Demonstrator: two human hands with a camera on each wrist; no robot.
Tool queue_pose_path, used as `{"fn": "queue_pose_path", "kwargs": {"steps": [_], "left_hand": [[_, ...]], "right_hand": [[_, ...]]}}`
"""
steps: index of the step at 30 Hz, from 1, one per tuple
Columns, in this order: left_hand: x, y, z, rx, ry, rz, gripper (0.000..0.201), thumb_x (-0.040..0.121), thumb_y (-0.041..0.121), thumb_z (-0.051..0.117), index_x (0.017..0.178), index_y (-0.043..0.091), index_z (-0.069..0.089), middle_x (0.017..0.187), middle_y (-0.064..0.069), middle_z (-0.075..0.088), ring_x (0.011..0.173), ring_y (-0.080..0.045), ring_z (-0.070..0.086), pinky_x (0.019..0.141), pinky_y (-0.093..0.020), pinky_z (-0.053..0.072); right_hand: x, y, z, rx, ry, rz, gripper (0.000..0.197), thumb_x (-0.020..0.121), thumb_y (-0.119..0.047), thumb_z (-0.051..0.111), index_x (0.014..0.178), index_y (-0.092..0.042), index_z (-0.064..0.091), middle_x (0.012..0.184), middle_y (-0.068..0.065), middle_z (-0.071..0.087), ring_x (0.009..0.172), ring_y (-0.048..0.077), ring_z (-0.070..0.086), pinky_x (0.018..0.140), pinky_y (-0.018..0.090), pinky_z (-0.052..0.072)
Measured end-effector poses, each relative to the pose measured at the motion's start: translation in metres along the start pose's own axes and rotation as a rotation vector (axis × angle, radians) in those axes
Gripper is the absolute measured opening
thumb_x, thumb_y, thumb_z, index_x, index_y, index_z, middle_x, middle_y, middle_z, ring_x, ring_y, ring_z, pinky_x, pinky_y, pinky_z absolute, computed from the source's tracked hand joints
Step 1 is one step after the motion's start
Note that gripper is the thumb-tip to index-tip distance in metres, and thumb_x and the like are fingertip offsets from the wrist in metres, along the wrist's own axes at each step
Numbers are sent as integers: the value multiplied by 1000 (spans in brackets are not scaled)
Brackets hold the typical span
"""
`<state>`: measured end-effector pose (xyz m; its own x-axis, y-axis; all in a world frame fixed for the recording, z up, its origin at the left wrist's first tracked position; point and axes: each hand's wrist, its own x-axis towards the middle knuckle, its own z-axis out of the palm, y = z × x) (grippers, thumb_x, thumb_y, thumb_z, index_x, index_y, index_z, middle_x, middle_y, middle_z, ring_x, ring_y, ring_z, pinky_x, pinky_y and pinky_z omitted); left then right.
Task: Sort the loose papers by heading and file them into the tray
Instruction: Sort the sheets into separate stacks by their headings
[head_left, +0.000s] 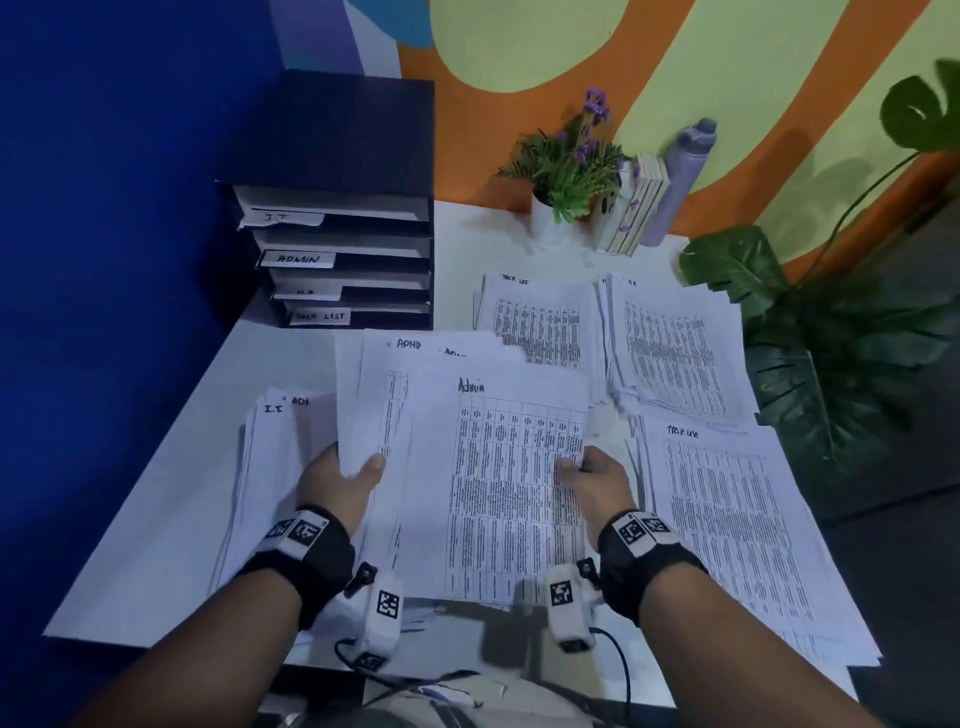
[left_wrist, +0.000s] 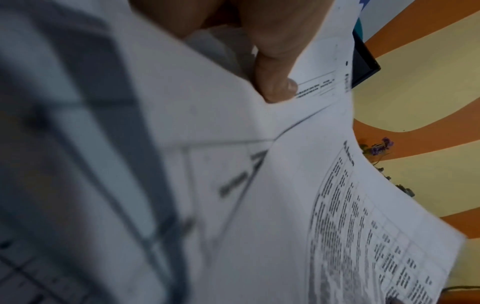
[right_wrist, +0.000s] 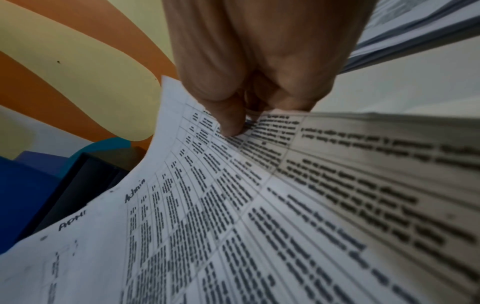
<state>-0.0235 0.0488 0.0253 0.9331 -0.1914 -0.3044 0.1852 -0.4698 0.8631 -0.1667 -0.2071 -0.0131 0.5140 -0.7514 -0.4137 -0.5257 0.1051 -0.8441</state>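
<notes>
I hold a fanned bundle of Admin sheets (head_left: 498, 467) above the white desk (head_left: 156, 545), each sheet a printed table with a handwritten heading. My left hand (head_left: 340, 480) grips the bundle's left edge, thumb (left_wrist: 275, 86) on top. My right hand (head_left: 592, 478) pinches the right edge of the top Admin sheet (right_wrist: 233, 205), thumb on the print. The black file tray (head_left: 353, 228) stands at the back left with slots labelled IT, ADMIN, HR and TASK LIST.
An IT pile (head_left: 270, 467) lies under my left hand. A Task List pile (head_left: 535, 317) and an HR pile (head_left: 675, 353) lie behind, another Task List pile (head_left: 737, 530) to the right. A potted plant (head_left: 566, 176), books (head_left: 639, 202), a bottle (head_left: 680, 176) and a leafy plant (head_left: 831, 353) stand behind.
</notes>
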Motion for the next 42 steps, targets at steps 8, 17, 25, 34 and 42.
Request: {"fn": "queue_pose_path", "kwargs": {"steps": [8,17,25,34,42], "left_hand": [[19,11,-37,-24,278,-42,31,92,23,63,120,9,59,117,-14,65,104,-35,61,87,-37,45],[18,38,-44,-193,319,27,38,84,23,74,117,11,62,110,-8,68,97,-25,64,83,-32,45],[-13,27,6,-196,71,-8,15,89,23,69,101,20,60,91,2,65,88,-23,60,81,-30,44],[-1,8,-8,-83,-42,-22,26,88,17,69,114,15,66,103,0,67,98,-20,61,88,-29,43],[-2,-2,-3,-142,-73,-89,32,77,19,81,104,18,65,94,6,69,90,-17,64,85,-28,47]], "right_hand": [[0,24,-33,-427,190,-26,20,93,-21,59,83,-7,48,74,8,50,71,25,52,65,31,42],[-14,-10,-20,-313,118,-189,39,92,-28,63,128,-16,56,131,8,49,119,26,53,102,42,45],[-32,-44,14,70,-157,-124,35,90,-37,64,104,-6,59,108,24,63,90,37,63,91,51,51],[-23,-13,-2,171,-124,-30,37,89,-23,67,109,4,52,92,24,55,83,23,52,83,43,47],[-31,-12,3,250,-225,-17,22,94,0,58,113,-9,64,110,4,71,101,23,65,93,38,51]]}}
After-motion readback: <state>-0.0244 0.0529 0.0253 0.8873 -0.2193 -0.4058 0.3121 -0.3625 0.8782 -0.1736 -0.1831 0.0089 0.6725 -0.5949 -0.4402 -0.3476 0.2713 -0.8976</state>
